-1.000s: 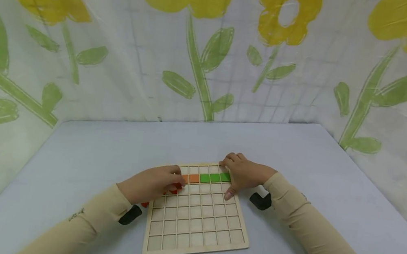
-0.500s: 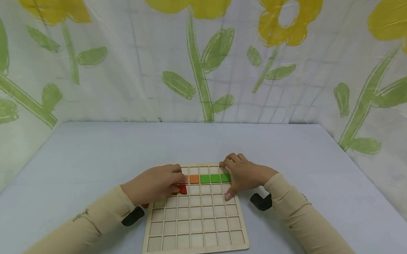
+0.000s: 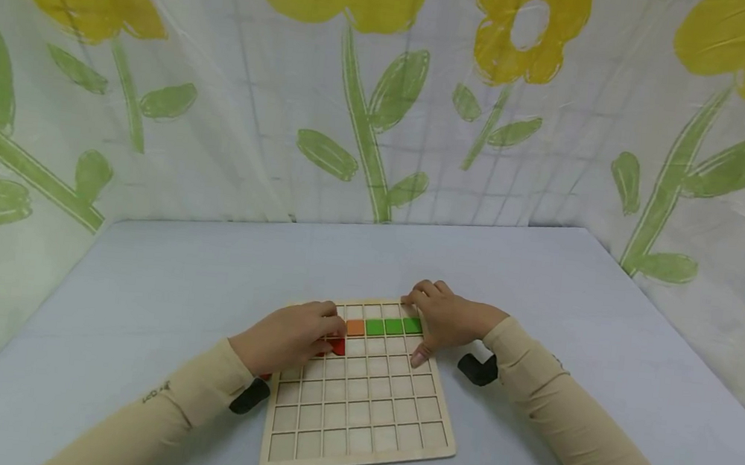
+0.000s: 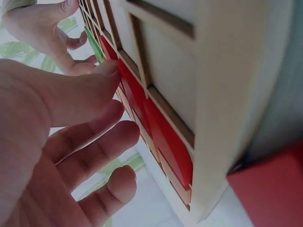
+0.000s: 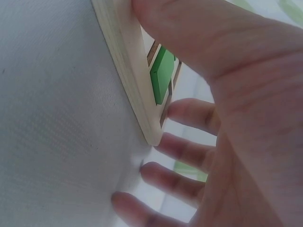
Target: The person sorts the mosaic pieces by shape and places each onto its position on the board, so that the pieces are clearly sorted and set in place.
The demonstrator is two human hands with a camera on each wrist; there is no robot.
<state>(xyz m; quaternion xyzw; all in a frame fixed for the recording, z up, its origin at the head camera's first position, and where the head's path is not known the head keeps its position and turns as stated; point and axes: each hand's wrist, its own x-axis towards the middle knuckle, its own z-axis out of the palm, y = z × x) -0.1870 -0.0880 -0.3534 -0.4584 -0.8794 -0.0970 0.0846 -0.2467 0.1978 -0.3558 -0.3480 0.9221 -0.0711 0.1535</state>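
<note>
A wooden grid board (image 3: 359,439) lies on the table under both hands. My left hand (image 3: 288,335) reaches over its left side, thumb and finger pinching a red square tile (image 3: 337,347) at the third row from the far edge. In the left wrist view, other red tiles (image 4: 168,144) lie in the same row nearer the left rim, and the thumb (image 4: 106,71) is right at the one beyond. My right hand (image 3: 448,316) rests on the far right corner, its thumb on the right rim and fingers spread at the far edge.
Orange (image 3: 355,327) and green tiles (image 3: 393,327) fill part of the second row. Outside the board's left rim sits another red piece (image 4: 274,189), mostly behind my left wrist in the head view. A flower-printed curtain (image 3: 224,98) hangs behind the white table (image 3: 173,273).
My left hand has moved slightly right with the red tile, which went from above the grid down to the third row beside the other red ones. The right hand has stayed put.
</note>
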